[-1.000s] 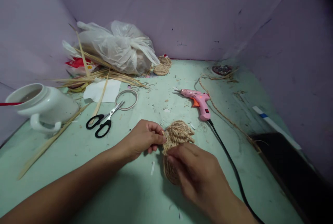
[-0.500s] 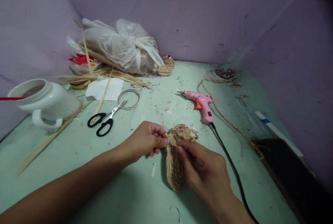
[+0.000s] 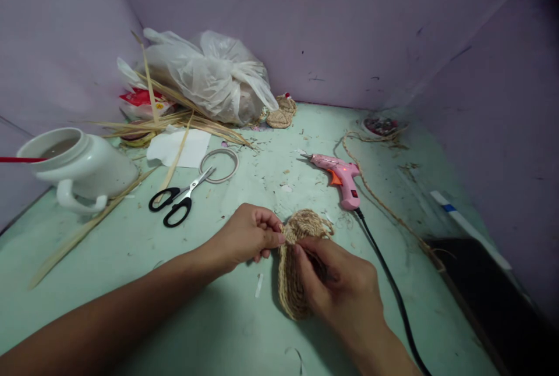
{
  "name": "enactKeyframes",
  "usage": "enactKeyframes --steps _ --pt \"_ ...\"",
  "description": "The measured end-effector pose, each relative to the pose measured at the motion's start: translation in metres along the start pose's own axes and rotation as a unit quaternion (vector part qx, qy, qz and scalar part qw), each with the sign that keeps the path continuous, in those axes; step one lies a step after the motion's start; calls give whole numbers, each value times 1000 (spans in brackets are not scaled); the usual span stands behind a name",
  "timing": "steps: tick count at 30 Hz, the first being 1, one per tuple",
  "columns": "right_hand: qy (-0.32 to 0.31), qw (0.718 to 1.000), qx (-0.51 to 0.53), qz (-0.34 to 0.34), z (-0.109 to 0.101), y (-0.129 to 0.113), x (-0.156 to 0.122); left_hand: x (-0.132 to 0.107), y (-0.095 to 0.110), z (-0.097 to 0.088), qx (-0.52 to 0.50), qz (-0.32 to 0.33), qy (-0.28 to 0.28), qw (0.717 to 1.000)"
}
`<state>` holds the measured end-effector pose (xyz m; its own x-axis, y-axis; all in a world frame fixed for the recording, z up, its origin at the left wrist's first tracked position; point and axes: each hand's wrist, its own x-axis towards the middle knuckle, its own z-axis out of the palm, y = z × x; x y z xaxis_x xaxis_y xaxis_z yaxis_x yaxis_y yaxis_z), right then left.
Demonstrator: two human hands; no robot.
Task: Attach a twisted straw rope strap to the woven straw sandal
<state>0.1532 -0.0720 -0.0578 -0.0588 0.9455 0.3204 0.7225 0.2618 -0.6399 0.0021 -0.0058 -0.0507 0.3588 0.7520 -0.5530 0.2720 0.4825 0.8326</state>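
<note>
A small slipper of braided straw-coloured fibre [image 3: 292,291] lies lengthwise on the table in front of me, with a braided band across its upper part. My left hand [image 3: 251,233] pinches the band's left end at the slipper's edge between thumb and fingers. On the band's middle, my right hand [image 3: 343,274] closes in a pinch of thumb and forefinger, covering much of the slipper's right side. A loose loop of braid sticks out at the slipper's upper right. Beyond it lies a pink glue gun [image 3: 338,175] with a small light glowing.
Black-handled scissors [image 3: 181,198] lie half open by a tape ring [image 3: 219,165]. A white jug [image 3: 91,163] of liquid stands left. Dry leaf strips [image 3: 209,128] and a plastic bag [image 3: 213,76] sit behind. The glue gun's cord [image 3: 388,277] and a dark flat object [image 3: 484,294] are right.
The view has shifted slightly, so the background sits a little further right. My right hand's fingertips have moved slightly left along the band; the left hand keeps its pinch.
</note>
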Motion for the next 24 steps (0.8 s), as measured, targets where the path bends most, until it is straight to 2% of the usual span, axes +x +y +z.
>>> enactKeyframes --steps 5,9,13,15,16,18,19,20,21,22,24 --pt "25 999 -47 -11 4 0 0 -1 -1 0 10 7 2 1000" --pt "21 999 -24 -28 5 1 1 -3 2 2 18 10 -9 1000" --pt "-2 999 -21 -26 4 -4 -1 -6 5 5 21 23 6 999" --pt "-7 999 -11 -52 -2 -10 -3 -6 6 6 12 19 5 1000" --pt "9 997 -7 -71 -7 -12 -4 -6 6 6 4 19 1 1000" --pt "85 992 -9 -89 -23 -14 -2 -6 6 5 -13 26 -10 1000" --pt "142 988 -20 -57 -32 -12 2 -6 6 4 -20 30 -15 999" --pt "195 980 -33 3 -41 -9 8 -7 7 3 -23 33 -20 999" --pt "214 974 -25 66 -49 -4 15 -7 8 1 -24 37 -27 999" --pt "169 980 15 108 -56 2 24 -7 10 -1 -23 44 -36 998" --pt "28 974 144 174 -63 13 42 -7 14 -5 -12 61 -69 996"
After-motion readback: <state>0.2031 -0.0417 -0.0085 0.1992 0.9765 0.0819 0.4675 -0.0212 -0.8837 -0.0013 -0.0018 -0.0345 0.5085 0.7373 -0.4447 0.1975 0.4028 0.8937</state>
